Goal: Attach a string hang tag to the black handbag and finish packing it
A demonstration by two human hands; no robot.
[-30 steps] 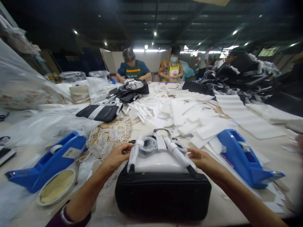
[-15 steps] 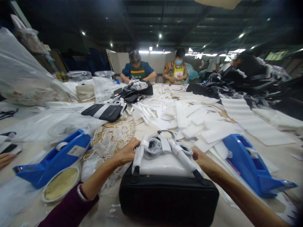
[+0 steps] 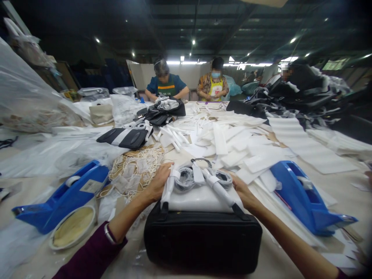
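A black handbag (image 3: 202, 242) lies on the table in front of me, its top facing away. White foam sheet (image 3: 200, 198) covers its upper side, and its handles (image 3: 216, 188) are wrapped in white foam. A bundled strap in clear plastic (image 3: 188, 177) rests between the handles. My left hand (image 3: 159, 180) grips the left edge of the bag's top beside the left handle. At the right edge my right hand (image 3: 240, 189) holds the same end of the bag, partly hidden behind the right handle.
Blue tape dispensers stand at my left (image 3: 65, 195) and right (image 3: 302, 199). A round dish (image 3: 72, 226) sits by the left one. Tags with strings (image 3: 136, 166) and white foam sheets (image 3: 241, 145) cover the middle. Two people (image 3: 165, 83) work at the far end, beside black bags (image 3: 162, 110).
Both my hands have closed in on the far end of the bag, the left one now gripping the edge by the handle. The bag has stayed in place.
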